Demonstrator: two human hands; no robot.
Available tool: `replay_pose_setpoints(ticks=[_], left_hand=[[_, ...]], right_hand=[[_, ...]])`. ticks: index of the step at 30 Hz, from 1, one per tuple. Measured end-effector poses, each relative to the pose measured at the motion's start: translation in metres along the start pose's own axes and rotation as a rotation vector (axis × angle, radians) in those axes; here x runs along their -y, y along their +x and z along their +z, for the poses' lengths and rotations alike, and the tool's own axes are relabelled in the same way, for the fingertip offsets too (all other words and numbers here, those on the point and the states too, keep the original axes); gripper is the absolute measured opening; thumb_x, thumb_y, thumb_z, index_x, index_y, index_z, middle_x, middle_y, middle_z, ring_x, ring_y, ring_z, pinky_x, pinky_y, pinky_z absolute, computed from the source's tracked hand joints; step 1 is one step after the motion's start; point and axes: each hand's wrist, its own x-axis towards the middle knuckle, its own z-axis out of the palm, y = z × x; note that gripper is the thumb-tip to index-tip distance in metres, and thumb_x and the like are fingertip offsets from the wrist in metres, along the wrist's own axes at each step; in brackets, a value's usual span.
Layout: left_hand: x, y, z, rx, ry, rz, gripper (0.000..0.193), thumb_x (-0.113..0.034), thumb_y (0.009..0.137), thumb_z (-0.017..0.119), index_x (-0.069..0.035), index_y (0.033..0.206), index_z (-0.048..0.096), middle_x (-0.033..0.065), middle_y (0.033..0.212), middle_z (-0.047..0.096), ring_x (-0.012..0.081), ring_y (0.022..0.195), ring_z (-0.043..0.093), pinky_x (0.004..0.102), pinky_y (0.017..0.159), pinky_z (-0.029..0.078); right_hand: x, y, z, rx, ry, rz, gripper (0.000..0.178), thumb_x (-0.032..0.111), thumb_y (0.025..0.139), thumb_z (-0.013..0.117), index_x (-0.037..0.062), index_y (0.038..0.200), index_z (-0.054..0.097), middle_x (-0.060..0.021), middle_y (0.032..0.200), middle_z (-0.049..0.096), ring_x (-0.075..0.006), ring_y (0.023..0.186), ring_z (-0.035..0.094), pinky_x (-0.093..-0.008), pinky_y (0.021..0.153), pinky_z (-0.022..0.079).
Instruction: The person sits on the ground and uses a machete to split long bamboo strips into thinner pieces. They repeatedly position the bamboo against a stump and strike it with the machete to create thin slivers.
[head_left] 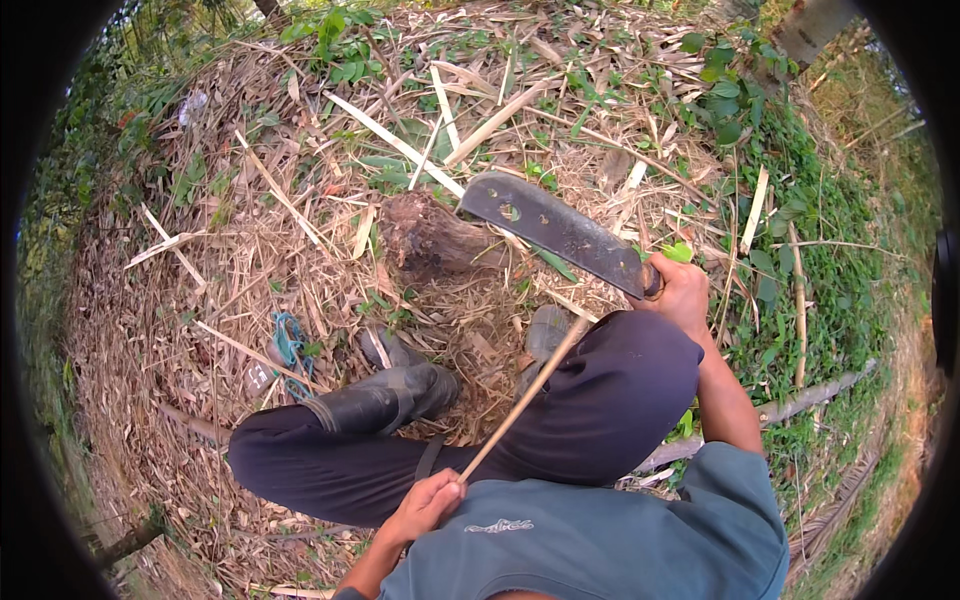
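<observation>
My right hand [682, 296] is closed around the handle of a broad, dark machete [550, 225] beside my raised right knee. Its wide blade reaches up and to the left, and its blunt end overlaps the view of a short wooden stump [430, 240]. Close to my shirt, my left hand [428, 507] grips the lower end of a thin bamboo stick [525, 398]. The stick slants up to the right across my right thigh, and its far end lies below the blade, apart from it.
Split bamboo strips [395, 140] lie scattered over dry leaves beyond the stump. A teal cord [290, 350] rests left of my dark boots [385, 395]. Green plants [780, 270] grow at the right, where a thin branch [815, 398] lies. A tree trunk [810, 30] stands at the upper right.
</observation>
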Motion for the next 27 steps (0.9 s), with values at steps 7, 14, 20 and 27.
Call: replay_pose_setpoints(ticks=[7, 14, 20, 27], left_hand=[[-0.071, 0.087, 0.015, -0.182, -0.074, 0.313, 0.03, -0.031, 0.11, 0.039, -0.006, 0.118, 0.052, -0.0052, 0.059, 0.032, 0.0038, 0.043, 0.027, 0.0213, 0.037, 0.024], [-0.105, 0.278, 0.043, -0.007, 0.273, 0.73, 0.017, -0.021, 0.106, 0.048, -0.006, 0.101, 0.057, -0.0028, 0.065, 0.042, 0.007, 0.047, 0.034, 0.0256, 0.042, 0.027], [-0.094, 0.255, 0.041, -0.205, 0.845, 0.999, 0.008, -0.007, 0.095, 0.058, 0.0, 0.092, 0.056, 0.0019, 0.067, 0.05, 0.0151, 0.054, 0.049, 0.033, 0.046, 0.038], [-0.063, 0.132, 0.036, -0.115, 0.208, 0.224, 0.029, -0.027, 0.108, 0.044, -0.004, 0.095, 0.057, -0.001, 0.066, 0.047, 0.0073, 0.056, 0.044, 0.0264, 0.052, 0.038]], right_hand=[[0.027, 0.014, -0.002, -0.036, -0.049, -0.116, 0.019, 0.018, 0.062, 0.072, 0.008, 0.075, 0.063, -0.011, 0.066, 0.064, -0.0334, 0.063, 0.065, -0.0413, 0.062, 0.049], [0.013, 0.022, -0.01, -0.02, -0.13, -0.309, 0.027, 0.029, 0.066, 0.076, 0.0091, 0.075, 0.06, -0.0083, 0.068, 0.064, -0.0302, 0.068, 0.067, -0.0422, 0.061, 0.052], [0.01, 0.026, -0.01, 0.008, -0.122, -0.419, 0.023, 0.023, 0.064, 0.075, 0.0089, 0.076, 0.061, -0.0081, 0.069, 0.064, -0.0307, 0.064, 0.064, -0.0411, 0.064, 0.05], [0.008, 0.015, 0.001, -0.014, -0.065, -0.199, 0.023, 0.021, 0.063, 0.076, 0.0073, 0.077, 0.064, -0.0113, 0.068, 0.065, -0.0328, 0.065, 0.066, -0.042, 0.063, 0.052]])
